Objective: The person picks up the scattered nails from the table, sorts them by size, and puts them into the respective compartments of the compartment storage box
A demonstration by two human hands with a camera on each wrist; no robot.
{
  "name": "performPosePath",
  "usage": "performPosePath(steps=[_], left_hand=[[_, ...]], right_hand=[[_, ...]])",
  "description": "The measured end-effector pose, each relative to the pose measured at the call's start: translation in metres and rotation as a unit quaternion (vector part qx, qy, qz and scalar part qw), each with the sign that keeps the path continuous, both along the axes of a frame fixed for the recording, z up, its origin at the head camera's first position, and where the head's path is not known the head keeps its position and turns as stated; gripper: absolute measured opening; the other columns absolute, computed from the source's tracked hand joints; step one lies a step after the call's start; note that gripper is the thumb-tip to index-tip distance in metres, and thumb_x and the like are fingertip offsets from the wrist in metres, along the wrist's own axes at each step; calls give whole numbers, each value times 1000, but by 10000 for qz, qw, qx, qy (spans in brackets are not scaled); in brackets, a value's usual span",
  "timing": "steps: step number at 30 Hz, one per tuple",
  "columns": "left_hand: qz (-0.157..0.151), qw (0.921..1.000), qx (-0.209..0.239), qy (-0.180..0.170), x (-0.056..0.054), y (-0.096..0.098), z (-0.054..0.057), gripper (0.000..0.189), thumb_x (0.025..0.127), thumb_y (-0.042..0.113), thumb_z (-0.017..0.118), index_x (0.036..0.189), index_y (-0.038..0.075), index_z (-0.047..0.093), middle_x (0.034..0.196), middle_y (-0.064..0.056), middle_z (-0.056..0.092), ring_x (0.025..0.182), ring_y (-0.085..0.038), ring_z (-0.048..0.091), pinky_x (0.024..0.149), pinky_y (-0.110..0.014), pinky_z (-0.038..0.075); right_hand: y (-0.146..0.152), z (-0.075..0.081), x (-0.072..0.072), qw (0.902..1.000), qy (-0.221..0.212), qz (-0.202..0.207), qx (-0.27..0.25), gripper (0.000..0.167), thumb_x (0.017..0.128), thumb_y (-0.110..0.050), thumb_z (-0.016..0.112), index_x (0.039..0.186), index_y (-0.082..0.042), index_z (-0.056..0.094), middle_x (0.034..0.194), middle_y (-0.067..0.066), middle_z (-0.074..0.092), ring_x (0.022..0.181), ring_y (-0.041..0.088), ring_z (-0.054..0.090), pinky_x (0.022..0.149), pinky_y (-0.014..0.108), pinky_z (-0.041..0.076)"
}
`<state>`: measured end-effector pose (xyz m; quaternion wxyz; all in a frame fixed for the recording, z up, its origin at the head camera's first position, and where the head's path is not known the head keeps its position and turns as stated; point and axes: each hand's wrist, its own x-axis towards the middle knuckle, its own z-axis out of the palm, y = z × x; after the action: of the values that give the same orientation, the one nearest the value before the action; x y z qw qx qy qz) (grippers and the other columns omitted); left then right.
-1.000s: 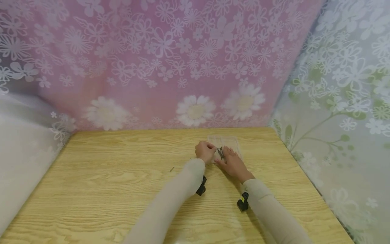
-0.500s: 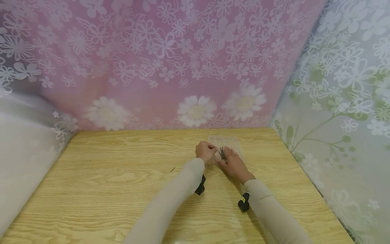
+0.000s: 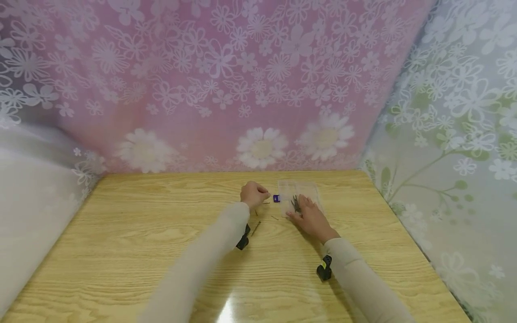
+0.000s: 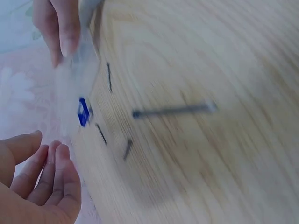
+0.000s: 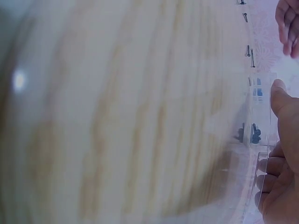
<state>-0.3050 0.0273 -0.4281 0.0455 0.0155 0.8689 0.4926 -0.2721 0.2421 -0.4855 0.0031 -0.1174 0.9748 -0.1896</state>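
My left hand hovers just left of a clear plastic box. In the left wrist view its thumb and loosely bent fingers stand apart, with nothing visible between them. My right hand holds the box at its near right part, thumb toward the left and fingers bent over the other side in the right wrist view. Dark screws lie heaped in the box, partly covered by that hand. A small blue piece shows at the box's left edge. A long screw, blurred, lies on the table.
Smaller screws, one near the box and another farther left, lie scattered on the wood-grain table. A pink flowered curtain closes the back, and a pale flowered one the right side.
My left hand has pulled back leftward from the box, where it pinched a dark screw a second ago. The blue piece and several loose screws have come into sight. My right hand stays on the box.
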Motion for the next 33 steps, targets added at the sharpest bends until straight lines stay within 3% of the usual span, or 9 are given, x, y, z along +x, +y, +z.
performPosePath(steps=[7,11,16,23,33], left_hand=[[-462,9981,-396,-63,-4,-26,-8,13,87,13,72,96,5,75,101,-10,70,91,-26,65,80,-40,54],[-720,9961,-510,-87,0,-40,-12,17,86,11,73,100,2,74,102,-10,70,93,-26,64,82,-38,53],[-915,9943,-540,-105,14,-52,-13,16,85,8,73,99,0,74,101,-10,70,93,-26,64,81,-37,54],[-1398,9871,-782,28,36,-56,-23,9,85,8,72,91,2,75,91,-8,72,80,-19,65,75,-31,54],[-1539,9832,-908,375,60,-62,-39,14,76,13,81,78,3,72,70,0,66,64,-10,58,61,-24,49]], right_hand=[[1,-2,-1,10000,39,10,5,84,97,-50,48,149,8,17,154,27,21,142,43,17,114,56,15],[2,-3,-2,10000,51,15,-46,83,98,-49,48,149,8,17,154,27,21,142,43,16,114,56,15],[1,-2,-1,10000,-21,-5,-77,82,98,-49,47,150,8,16,154,27,20,143,43,16,114,55,14],[0,1,3,10000,-47,-40,-77,83,98,-48,48,149,9,17,153,28,21,142,44,17,114,55,15],[-1,2,2,10000,-61,-13,-51,83,98,-49,47,150,8,15,153,28,21,142,43,17,114,55,15]])
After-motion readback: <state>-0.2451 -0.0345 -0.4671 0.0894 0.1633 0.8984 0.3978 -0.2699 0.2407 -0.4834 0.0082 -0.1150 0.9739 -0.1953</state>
